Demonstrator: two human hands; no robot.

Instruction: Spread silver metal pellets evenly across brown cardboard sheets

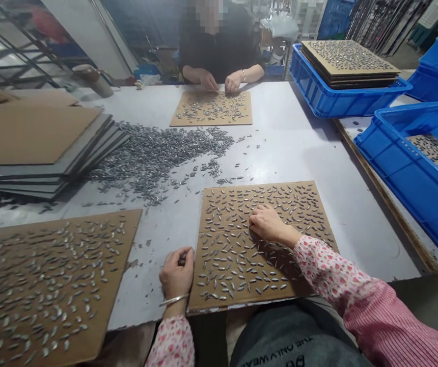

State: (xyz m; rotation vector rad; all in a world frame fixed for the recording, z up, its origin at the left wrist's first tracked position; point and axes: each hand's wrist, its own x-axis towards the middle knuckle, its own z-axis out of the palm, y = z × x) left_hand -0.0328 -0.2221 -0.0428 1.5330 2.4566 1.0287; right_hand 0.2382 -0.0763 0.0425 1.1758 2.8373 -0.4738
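Observation:
A brown cardboard sheet (pixel 306 285) lies in front of me, covered with rows of small silver metal pieces (pixel 238 275). My right hand (pixel 267 223) rests on the sheet's middle, fingers curled down onto the pieces. At the sheet's left edge my left hand (pixel 176 272) is closed in a loose fist around something I cannot make out. A bracelet circles the left wrist.
A second filled cardboard sheet (pixel 127 229) lies at lower left. A loose heap of metal pieces (pixel 154 158) spreads over the white table. Stacked boards (pixel 39 142) sit left. Blue crates (pixel 406 168) stand right. Across the table a person's hands (pixel 219 81) work on another sheet (pixel 211 108).

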